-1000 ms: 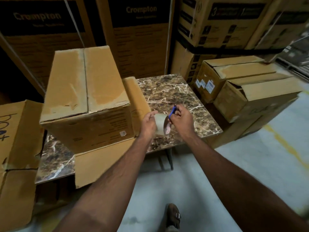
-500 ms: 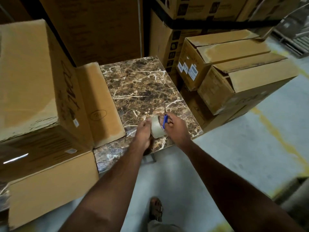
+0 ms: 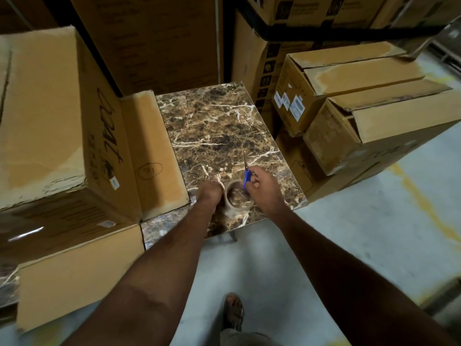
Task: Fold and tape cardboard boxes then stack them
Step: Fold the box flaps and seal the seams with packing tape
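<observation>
From the head camera I see a big cardboard box (image 3: 50,116) standing on the left part of the marble-patterned tabletop (image 3: 214,126), its top flaps folded down and one side flap (image 3: 154,153) lying flat on the stone; what it holds I cannot tell. Near the tabletop's front edge a tape roll (image 3: 235,199) lies flat, a pale ring with a round hollow core. My left hand (image 3: 209,194) touches the roll's left side; whether its fingers curl round the roll I cannot tell. My right hand (image 3: 262,187) grips blue-handled scissors (image 3: 247,174), blades pointing away from me, just over the roll's right rim. Off the tabletop's right edge, two brown boxes (image 3: 361,96) with loosely folded flaps sit on other cartons, contents hidden.
</observation>
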Motion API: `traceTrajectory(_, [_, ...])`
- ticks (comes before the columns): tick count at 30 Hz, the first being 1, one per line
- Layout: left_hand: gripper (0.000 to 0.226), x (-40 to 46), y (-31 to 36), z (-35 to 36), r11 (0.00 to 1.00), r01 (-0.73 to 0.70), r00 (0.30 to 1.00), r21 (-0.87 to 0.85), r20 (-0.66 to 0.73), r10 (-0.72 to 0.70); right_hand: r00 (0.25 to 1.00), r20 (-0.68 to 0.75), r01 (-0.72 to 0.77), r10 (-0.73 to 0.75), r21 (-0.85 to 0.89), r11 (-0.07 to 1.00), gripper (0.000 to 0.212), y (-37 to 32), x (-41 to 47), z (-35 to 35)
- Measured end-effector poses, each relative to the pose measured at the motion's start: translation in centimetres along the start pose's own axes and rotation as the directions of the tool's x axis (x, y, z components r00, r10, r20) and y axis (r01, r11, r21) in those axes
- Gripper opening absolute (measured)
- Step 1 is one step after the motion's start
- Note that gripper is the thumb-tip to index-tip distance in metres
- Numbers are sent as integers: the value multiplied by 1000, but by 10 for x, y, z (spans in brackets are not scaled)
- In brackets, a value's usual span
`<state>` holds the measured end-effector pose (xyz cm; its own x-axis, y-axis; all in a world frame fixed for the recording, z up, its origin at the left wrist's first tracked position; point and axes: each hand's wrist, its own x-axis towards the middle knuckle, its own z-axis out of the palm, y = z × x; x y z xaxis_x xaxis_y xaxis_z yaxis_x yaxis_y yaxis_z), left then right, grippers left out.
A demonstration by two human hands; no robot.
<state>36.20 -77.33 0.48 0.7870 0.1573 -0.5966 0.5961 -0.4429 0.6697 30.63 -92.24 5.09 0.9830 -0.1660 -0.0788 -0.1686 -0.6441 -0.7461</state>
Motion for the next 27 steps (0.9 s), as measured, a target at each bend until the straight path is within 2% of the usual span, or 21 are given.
traceTrajectory(1, [42, -11, 6, 1, 999, -34, 998, 4, -45, 34, 1000, -3, -1, 1, -6, 1000, 30, 3, -3, 1])
traceTrajectory(3, [50, -33, 21, -4, 967, -227, 973, -116, -60, 221, 1000, -10, 4, -4, -3, 1000, 27, 0, -4, 2])
traceTrajectory(5, [50, -52, 40, -12, 904, -335, 919, -267, 120, 376, 1000, -6, -2, 2, 20, 1000, 22, -9, -2, 3])
traceTrajectory(7, [39, -64, 51, -16, 864, -459, 833, -207, 239, 500, 1000, -16, -1, 2, 46, 999, 21, -18, -2, 6])
traceTrajectory(10, [24, -66, 57, -29, 792, -610, 784, 12, 150, 602, 998, -37, 61, -59, 66, 996, 32, -33, -1, 17])
traceTrajectory(13, [28, -71, 55, -65, 810, -581, 814, 81, 53, 579, 991, -49, 133, -127, 170, 976, 47, -55, -6, 36])
traceTrajectory(17, [36, -83, 51, -104, 864, -477, 877, 164, 150, 456, 969, -205, 164, -136, 126, 978, 36, -84, -11, 51])
traceTrajectory(20, [32, -84, 32, -129, 897, -410, 910, 165, 143, 389, 993, -117, 11, -15, -27, 1000, 25, -84, 1, 70])
traceTrajectory(22, [19, -88, 14, -147, 881, -435, 892, 189, 227, 391, 995, -71, -86, 73, -210, 974, 22, -79, -2, 86])
traceTrajectory(25, [22, -92, -12, -171, 874, -440, 877, 206, 306, 370, 991, -2, -121, 134, -442, 889, 29, -77, -16, 106])
traceTrajectory(27, [25, -92, -25, -177, 869, -457, 863, 193, 331, 381, 987, 2, -139, 162, -495, 858, 27, -71, -18, 112])
